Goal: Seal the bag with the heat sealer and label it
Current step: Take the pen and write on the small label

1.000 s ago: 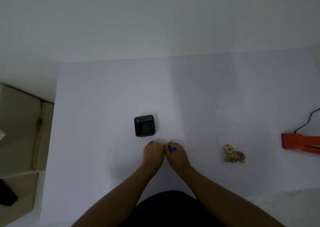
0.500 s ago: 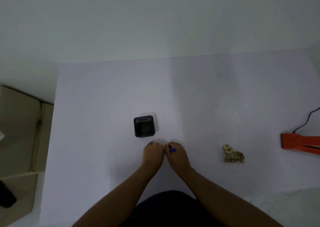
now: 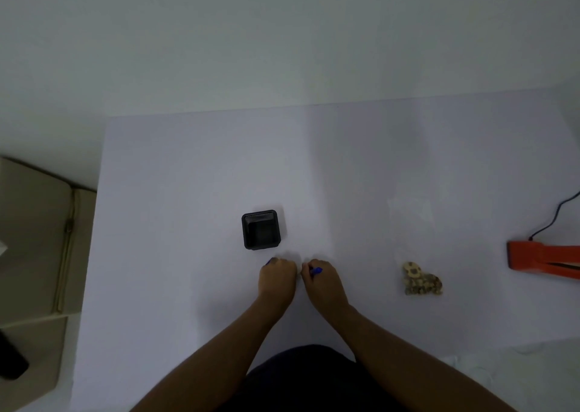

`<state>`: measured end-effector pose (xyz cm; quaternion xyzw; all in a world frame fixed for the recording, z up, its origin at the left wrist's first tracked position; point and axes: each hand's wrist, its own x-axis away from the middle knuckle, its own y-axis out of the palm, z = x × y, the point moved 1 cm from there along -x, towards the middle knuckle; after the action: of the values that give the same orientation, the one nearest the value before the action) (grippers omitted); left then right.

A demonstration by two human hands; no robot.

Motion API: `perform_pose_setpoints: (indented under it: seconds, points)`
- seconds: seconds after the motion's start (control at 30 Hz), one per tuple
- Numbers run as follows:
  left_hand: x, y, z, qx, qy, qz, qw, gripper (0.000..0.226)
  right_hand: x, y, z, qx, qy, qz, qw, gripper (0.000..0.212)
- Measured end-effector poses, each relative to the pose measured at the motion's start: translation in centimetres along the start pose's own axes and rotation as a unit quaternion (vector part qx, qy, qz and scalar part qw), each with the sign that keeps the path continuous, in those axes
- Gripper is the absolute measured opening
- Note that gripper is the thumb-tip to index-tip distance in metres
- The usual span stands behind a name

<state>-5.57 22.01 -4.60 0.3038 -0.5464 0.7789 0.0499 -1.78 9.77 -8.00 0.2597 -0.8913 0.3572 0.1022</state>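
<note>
Clear plastic bag point(image 3: 419, 254) with a clump of tan-brown dried pieces at its near end lies flat on the white desk point(image 3: 188, 176), well to the right of the right hand, touching neither hand. Upper part of bag is barely visible against the desk.

Orange heat sealer point(image 3: 546, 259) sits further right at the frame edge, jaws apart, black cord point(image 3: 557, 213) running off from its back end.

Both hands are down on the desk at centre, side by side, nearly touching. Right hand point(image 3: 324, 283): fingers curled, pinching a blue pen point(image 3: 315, 271); only a short blue stub shows above the knuckles. Left hand point(image 3: 277, 278): fingers curled under; a small blue bit point(image 3: 269, 261) pokes out at its far-left edge, probably the pen cap, can't confirm. Something small and white shows between the two hands, too hidden to identify.

Square black plastic tray point(image 3: 260, 229) sits just beyond the left hand, not touching it.

Far left of the left hand, off the desk: beige cabinet point(image 3: 34, 239), dark object point(image 3: 11, 361) at the frame edge.
</note>
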Motion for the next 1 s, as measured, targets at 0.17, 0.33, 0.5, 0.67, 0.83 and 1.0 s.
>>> perform_pose_setpoints:
  seconds: [0.17,0.33,0.5,0.67,0.83,1.0]
  points:
    - [0.07,-0.05,-0.02,-0.005,0.004,-0.003,1.0,0.018,0.25,0.66,-0.04,0.034,-0.02,-0.05,0.998,0.022]
    - [0.01,-0.11,0.01,-0.013,0.007,0.0,1.0,0.018,0.15,0.33,-0.27,0.024,-0.025,-0.039,0.999,0.023]
    - [0.04,-0.01,0.03,-0.022,0.014,0.002,1.0,0.017,0.13,0.49,-0.01,0.016,-0.017,-0.031,0.999,0.039]
    - [0.06,-0.11,0.08,-0.026,0.016,0.0,1.0,0.018,0.1,0.94,0.27,0.018,-0.003,-0.032,0.999,0.026]
    - [0.05,0.1,0.08,-0.031,0.017,-0.002,0.999,0.017,0.32,0.36,0.19,0.023,-0.01,-0.017,1.0,0.024]
    - [-0.04,0.06,0.13,-0.022,0.012,-0.005,1.0,0.016,0.38,0.73,0.28,0.028,-0.007,-0.024,0.999,0.025]
